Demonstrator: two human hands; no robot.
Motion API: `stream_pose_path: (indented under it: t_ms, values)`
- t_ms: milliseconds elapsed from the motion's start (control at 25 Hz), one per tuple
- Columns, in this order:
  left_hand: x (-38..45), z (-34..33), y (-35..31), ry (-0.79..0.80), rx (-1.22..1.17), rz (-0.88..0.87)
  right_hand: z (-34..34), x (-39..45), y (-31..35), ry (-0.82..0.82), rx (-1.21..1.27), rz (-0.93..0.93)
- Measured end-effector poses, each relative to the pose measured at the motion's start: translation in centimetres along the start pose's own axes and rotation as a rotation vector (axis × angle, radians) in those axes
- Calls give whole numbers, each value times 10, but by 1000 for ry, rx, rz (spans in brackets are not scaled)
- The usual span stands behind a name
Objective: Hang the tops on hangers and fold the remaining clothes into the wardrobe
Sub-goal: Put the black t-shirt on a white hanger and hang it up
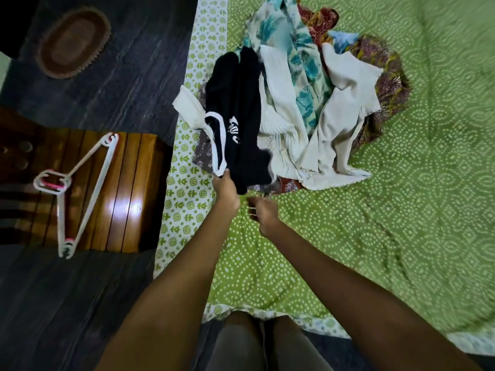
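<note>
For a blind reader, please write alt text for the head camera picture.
A person's left hand grips a black top at the edge of a clothes pile on a green bedspread; the right hand, loosely curled, holds nothing. White hangers lie on a wooden stool to the left.

- Bed (401, 210): green patterned cover; carries a heap of clothes (308, 108).
- Wooden stool (128, 188): carries white hangers (80, 188).
- Dark floor (67, 303): carries an oval mat (73, 41).
</note>
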State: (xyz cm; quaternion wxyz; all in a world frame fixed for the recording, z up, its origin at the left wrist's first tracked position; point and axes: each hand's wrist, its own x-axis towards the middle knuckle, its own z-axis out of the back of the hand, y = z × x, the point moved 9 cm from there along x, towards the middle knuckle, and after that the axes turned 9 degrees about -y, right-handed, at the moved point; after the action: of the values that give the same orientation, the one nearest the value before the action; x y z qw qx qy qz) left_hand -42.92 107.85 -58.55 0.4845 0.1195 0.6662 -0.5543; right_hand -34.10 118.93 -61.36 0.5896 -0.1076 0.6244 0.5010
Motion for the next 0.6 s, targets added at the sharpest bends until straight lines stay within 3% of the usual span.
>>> stream_pose_path:
  t_ms: [80, 160, 240, 320, 400, 480, 600]
  values:
    - [-25, 21, -19, 96, 128, -131, 24, -18, 24, -143, -105, 220]
    - [-57, 36, -35, 267, 414, -209, 32, -48, 74, -184, -283, 605]
    - [-80, 49, -34, 466, 856, -239, 22, -85, 115, -111, -465, 938]
    - [-102, 64, -27, 634, 1252, -240, -2, -124, 134, 80, -653, 1149]
    - [-113, 71, -30, 719, 1472, -346, -32, -160, 117, 367, -930, 1265]
    - [-133, 70, -48, 735, 1562, -579, -48, -177, 75, 578, -1283, 1234]
    - [-146, 77, -71, 695, 1540, -830, -37, -187, 48, 655, -1296, 1142]
